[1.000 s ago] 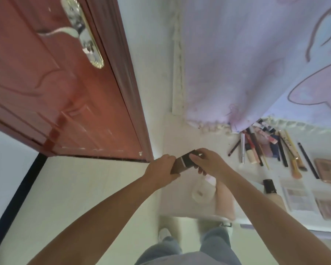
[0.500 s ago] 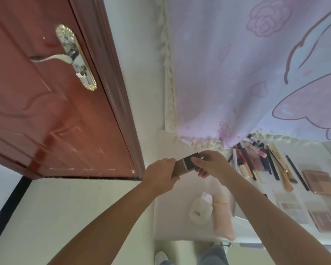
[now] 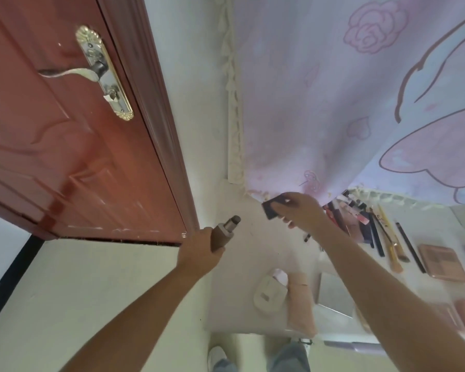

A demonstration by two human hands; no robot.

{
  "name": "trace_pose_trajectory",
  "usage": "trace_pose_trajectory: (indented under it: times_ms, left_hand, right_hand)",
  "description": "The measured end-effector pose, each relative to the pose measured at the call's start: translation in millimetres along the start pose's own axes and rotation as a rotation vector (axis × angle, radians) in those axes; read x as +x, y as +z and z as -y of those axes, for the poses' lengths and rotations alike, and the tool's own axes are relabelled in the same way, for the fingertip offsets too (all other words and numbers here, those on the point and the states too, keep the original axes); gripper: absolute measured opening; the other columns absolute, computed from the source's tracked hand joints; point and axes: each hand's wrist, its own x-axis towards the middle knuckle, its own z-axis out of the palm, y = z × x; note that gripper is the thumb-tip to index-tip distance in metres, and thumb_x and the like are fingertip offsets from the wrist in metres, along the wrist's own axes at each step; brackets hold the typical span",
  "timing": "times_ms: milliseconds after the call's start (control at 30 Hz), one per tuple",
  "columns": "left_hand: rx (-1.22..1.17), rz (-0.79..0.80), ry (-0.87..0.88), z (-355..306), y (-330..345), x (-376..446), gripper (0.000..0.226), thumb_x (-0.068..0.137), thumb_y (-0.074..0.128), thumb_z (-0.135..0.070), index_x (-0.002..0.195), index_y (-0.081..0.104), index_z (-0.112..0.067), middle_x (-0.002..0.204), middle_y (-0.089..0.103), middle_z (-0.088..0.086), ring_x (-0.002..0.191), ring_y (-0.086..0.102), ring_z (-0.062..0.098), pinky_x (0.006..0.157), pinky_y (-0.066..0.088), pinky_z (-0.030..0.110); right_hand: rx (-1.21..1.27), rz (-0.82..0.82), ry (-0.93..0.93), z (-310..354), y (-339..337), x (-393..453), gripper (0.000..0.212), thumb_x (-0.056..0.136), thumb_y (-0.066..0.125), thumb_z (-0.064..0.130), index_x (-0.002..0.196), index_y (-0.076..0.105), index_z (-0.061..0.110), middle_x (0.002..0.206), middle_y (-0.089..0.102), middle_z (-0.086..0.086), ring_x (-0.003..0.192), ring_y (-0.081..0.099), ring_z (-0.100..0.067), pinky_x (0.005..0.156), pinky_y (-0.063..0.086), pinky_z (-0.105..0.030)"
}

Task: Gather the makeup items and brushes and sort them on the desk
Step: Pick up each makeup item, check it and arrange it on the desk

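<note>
My left hand (image 3: 199, 253) grips a brown foundation bottle (image 3: 222, 234) with its metal pump neck bare, held above the left end of the white desk (image 3: 253, 251). My right hand (image 3: 298, 213) holds the bottle's dark cap (image 3: 271, 208), a short way to the right of the bottle. Farther right on the desk lie several pencils, tubes and brushes (image 3: 371, 229) in a row, then a rose-gold palette (image 3: 443, 261).
A red door (image 3: 65, 130) with a brass handle stands at the left. A lilac flowered curtain (image 3: 346, 89) hangs over the desk's back. A white round case (image 3: 270, 294), a pink pouch (image 3: 301, 302) and a mirror (image 3: 333, 294) lie near the desk's front edge.
Both hands held the capped bottle together before. Now the cap is off: my right hand has carried it right and my left keeps the bottle.
</note>
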Motion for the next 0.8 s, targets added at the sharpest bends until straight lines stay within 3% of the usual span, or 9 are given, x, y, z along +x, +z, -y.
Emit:
trace_pose_trajectory:
  times_ms: [67,200,333,467,567,667,800]
  left_hand:
    - [-0.042,-0.009,-0.018,-12.9,10.6,-1.6,0.034,0.083,0.058,-0.029,0.111,0.054,-0.011,0.107,0.062,0.007,0.100,0.059,0.026,0.079,0.045,0.032]
    - [-0.085,0.013,-0.034,-22.1,31.1,-11.8,0.032,0.084,0.058,-0.031,0.110,0.053,-0.013,0.108,0.062,0.003,0.099,0.059,0.022,0.081,0.044,0.029]
    - [-0.149,0.057,-0.056,-19.0,46.6,-24.6,0.033,0.083,0.060,-0.032,0.109,0.053,-0.014,0.108,0.062,0.002,0.097,0.059,0.021,0.080,0.044,0.026]
    - [-0.234,0.098,-0.072,-16.1,60.6,-36.8,0.033,0.082,0.062,-0.030,0.106,0.052,-0.012,0.102,0.059,0.001,0.091,0.057,0.019,0.071,0.037,0.019]
    - [-0.323,0.091,-0.130,-12.6,69.8,-42.8,0.028,0.081,0.064,-0.028,0.097,0.046,-0.014,0.091,0.051,-0.004,0.079,0.048,0.012,0.066,0.033,0.015]
    - [-0.393,0.075,-0.171,-9.4,71.2,-46.4,0.030,0.080,0.066,-0.028,0.091,0.040,-0.018,0.090,0.052,-0.003,0.079,0.048,0.012,0.061,0.033,0.012]
    - [-0.320,0.039,-0.179,0.1,71.6,-52.2,0.037,0.076,0.069,-0.035,0.093,0.042,-0.016,0.098,0.063,0.001,0.086,0.055,0.019,0.082,0.041,0.026]
  right_hand:
    - [-0.127,-0.028,-0.075,0.6,11.7,-0.3,0.028,0.085,0.059,0.022,0.107,0.062,0.004,0.079,0.059,-0.004,0.071,0.053,-0.020,0.062,0.045,-0.023]
    - [-0.394,0.072,-0.127,-2.9,23.4,-6.7,0.029,0.086,0.057,0.029,0.103,0.062,0.006,0.087,0.060,-0.006,0.077,0.049,-0.015,0.057,0.033,-0.012]
    - [-0.472,0.144,-0.106,-14.0,34.7,-16.3,0.029,0.087,0.056,0.031,0.103,0.059,0.007,0.072,0.048,0.005,0.076,0.046,-0.016,0.057,0.033,-0.019]
    - [-0.504,0.200,-0.094,-19.2,44.4,-30.2,0.029,0.086,0.057,0.031,0.097,0.058,0.003,0.071,0.052,0.002,0.078,0.048,-0.019,0.062,0.035,-0.023]
    - [-0.560,0.226,-0.095,-23.5,50.7,-39.0,0.043,0.088,0.055,0.033,0.120,0.053,0.005,0.108,0.063,-0.009,0.101,0.056,-0.023,0.085,0.042,-0.029]
    - [-0.661,0.223,-0.149,-24.7,57.1,-43.2,0.049,0.090,0.050,0.036,0.132,0.041,0.012,0.119,0.058,-0.008,0.109,0.053,-0.023,0.089,0.041,-0.028]
    - [-0.671,0.217,-0.183,-23.5,66.1,-46.1,0.046,0.090,0.051,0.035,0.130,0.043,0.012,0.112,0.059,-0.009,0.103,0.053,-0.023,0.084,0.040,-0.027]
